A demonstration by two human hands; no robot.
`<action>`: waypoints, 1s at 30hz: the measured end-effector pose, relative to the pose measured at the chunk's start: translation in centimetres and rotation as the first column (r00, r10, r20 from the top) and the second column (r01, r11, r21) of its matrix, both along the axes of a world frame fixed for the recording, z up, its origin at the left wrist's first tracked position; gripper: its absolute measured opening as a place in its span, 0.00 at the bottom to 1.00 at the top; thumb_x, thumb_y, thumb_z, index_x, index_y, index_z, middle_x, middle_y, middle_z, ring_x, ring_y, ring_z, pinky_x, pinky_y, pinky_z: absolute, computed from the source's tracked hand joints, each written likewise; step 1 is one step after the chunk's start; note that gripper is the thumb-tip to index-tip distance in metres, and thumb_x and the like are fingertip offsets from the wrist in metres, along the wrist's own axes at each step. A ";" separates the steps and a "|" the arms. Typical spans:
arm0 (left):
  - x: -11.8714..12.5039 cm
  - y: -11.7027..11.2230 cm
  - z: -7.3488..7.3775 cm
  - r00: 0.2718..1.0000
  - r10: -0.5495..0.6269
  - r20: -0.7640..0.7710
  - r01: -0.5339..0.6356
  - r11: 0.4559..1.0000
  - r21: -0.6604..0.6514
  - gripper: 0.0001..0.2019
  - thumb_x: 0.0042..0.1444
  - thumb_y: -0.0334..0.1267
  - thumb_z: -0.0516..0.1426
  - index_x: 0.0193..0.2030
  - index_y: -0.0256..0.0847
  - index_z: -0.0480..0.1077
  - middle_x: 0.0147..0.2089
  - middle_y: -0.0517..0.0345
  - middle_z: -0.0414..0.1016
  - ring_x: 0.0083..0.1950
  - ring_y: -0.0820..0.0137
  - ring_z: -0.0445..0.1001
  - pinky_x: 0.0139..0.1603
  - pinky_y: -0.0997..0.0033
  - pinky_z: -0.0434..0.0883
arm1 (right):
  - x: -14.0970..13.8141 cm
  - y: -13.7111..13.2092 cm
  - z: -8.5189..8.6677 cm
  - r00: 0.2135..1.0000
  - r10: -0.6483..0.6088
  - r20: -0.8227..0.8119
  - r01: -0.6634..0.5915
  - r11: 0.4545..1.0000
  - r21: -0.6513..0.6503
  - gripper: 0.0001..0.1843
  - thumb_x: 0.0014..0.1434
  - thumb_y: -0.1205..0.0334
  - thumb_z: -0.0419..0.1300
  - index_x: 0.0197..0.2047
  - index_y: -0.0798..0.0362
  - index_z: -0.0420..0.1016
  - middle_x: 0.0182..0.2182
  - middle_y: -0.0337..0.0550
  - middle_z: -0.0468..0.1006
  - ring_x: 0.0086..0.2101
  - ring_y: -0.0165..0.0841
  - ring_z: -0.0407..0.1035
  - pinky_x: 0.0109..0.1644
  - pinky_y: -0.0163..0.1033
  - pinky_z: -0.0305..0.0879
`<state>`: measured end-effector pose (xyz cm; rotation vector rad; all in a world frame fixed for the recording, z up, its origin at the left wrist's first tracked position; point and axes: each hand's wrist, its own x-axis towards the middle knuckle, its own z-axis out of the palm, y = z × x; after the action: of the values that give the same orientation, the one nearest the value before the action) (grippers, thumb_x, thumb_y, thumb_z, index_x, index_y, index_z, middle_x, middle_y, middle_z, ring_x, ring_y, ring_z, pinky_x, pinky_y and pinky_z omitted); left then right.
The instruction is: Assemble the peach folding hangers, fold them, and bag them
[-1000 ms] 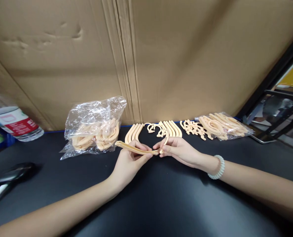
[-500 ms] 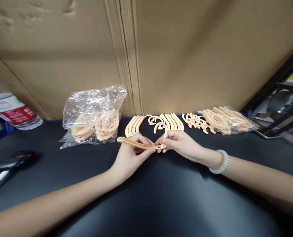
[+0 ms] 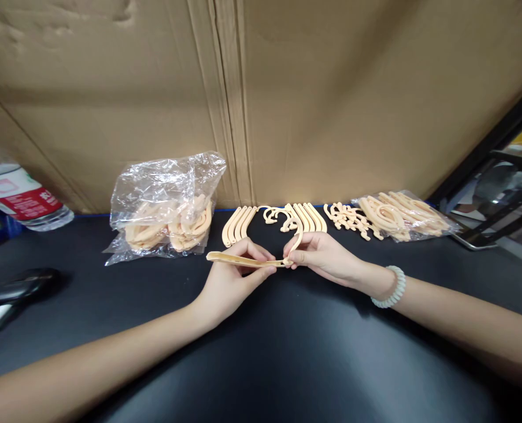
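My left hand pinches a long, flat beige plastic arm that points left above the black table. My right hand, a pale bead bracelet at its wrist, pinches a small curved beige hook piece whose lower end meets the right tip of the long arm. Both hands are closed on their parts, fingertips almost touching. Just behind them lies a row of curved beige arms and loose hook pieces.
A clear bag of beige parts sits at the back left. Another bag with loose small hooks lies at the back right. Cardboard walls the rear. A plastic bottle and a dark object lie at the left.
The view has dropped slightly. My hands have drawn closer together, and the hook piece's end now sits against the tip of the long arm.
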<state>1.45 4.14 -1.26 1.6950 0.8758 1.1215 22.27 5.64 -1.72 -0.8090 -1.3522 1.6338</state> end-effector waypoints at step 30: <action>0.1 -0.2 0.2 0.999 -0.035 -0.021 0.034 0.999 -0.040 0.09 0.50 0.35 0.65 0.28 0.39 0.67 0.33 0.56 0.78 0.37 0.65 0.79 0.40 0.65 0.75 | -0.8 -1.0 -0.1 0.988 -0.010 0.153 -0.010 0.991 0.133 0.14 0.53 0.55 0.68 0.31 0.55 0.71 0.21 0.37 0.77 0.24 0.29 0.75 0.30 0.35 0.73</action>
<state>1.51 3.99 -1.08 1.6861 0.8739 1.0582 21.49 4.68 -1.80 -0.8688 -1.5516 1.4876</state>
